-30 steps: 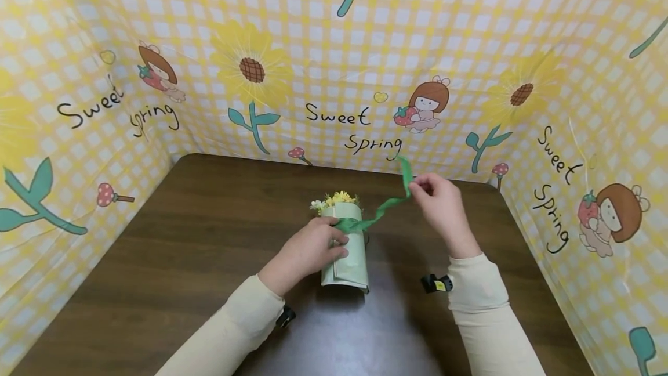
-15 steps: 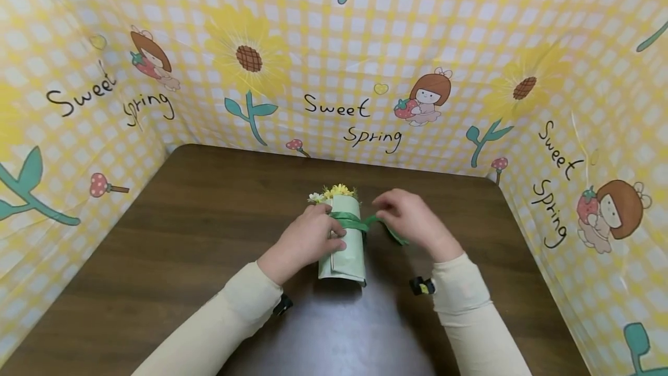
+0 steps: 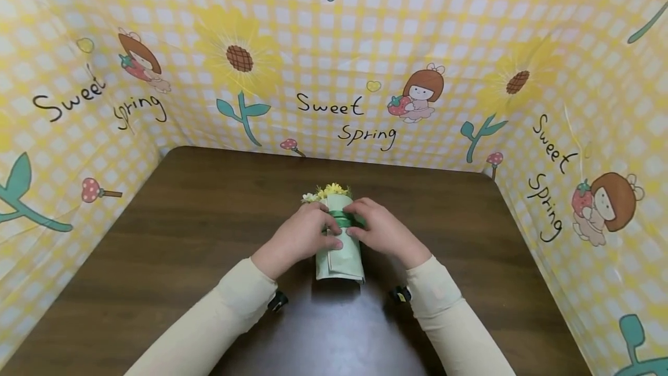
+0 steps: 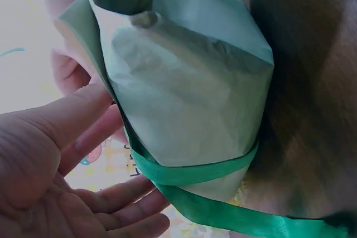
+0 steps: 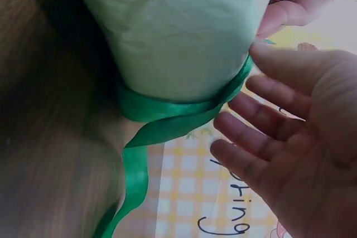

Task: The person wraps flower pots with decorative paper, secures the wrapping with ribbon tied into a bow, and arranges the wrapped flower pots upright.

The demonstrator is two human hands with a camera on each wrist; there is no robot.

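A small bouquet (image 3: 345,260) wrapped in pale green paper lies on the table, its yellow and white flowers (image 3: 333,191) pointing away from me. Green ribbon (image 3: 341,219) passes round the upper part of the wrap. My left hand (image 3: 300,237) rests fingertips and thumb on the left side of the wrap, by the ribbon. Opposite it, my right hand (image 3: 388,232) touches the ribbon and paper at the right with fairly straight fingers. In the right wrist view a loose ribbon tail (image 5: 135,176) hangs off the wrap; the left wrist view shows another ribbon length (image 4: 234,218) trailing away.
The dark brown wooden table (image 3: 209,208) spreads around the bouquet. A yellow checked cloth (image 3: 292,22) with printed flowers and lettering stands as a wall behind it and at both sides. Black wrist straps (image 3: 400,294) sit below my cuffs.
My right hand has come down and left from holding the ribbon's end out to the right, and now touches the wrap. The ribbon tail has dropped. The left hand stays on the bouquet.
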